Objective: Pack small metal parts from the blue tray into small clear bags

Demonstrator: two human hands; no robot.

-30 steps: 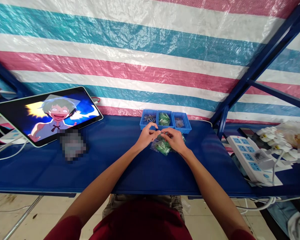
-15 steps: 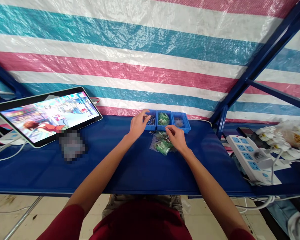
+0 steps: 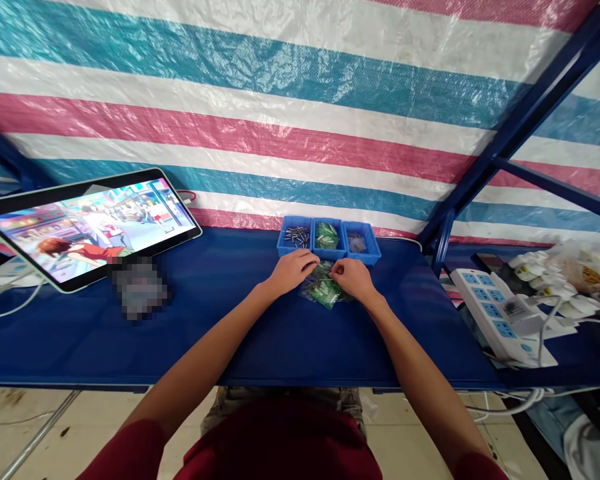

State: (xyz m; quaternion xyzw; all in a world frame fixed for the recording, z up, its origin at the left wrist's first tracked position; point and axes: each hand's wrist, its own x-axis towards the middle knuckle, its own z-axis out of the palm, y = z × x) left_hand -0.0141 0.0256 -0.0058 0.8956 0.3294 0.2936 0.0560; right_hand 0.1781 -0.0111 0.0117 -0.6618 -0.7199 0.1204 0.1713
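Note:
My left hand [image 3: 294,271] is over the left side of a small pile of clear plastic bags with green contents [image 3: 326,292], its fingers drawn together. Facing it, my right hand [image 3: 353,277] pinches at the right side of the same pile. Whatever is between the fingertips of either hand is too small to make out. Just behind the hands stand three joined blue bins. The left bin [image 3: 281,243] holds small metal pins, the middle bin [image 3: 330,254] green packets in clear plastic, and the right bin [image 3: 373,257] small clear pieces.
On the blue table [image 3: 230,320] a tablet [image 3: 97,227] leans at the left, with a blurred-out item [image 3: 141,290] before it. A white power strip [image 3: 495,313] with cables lies at the right, near white wrapped items [image 3: 543,273]. Blue frame bars [image 3: 480,173] and a striped sheet [image 3: 280,87] stand behind.
My left hand has come out of the left bin and moved toward me, down to the pile of bags. My right hand stays at the pile, nearly in place.

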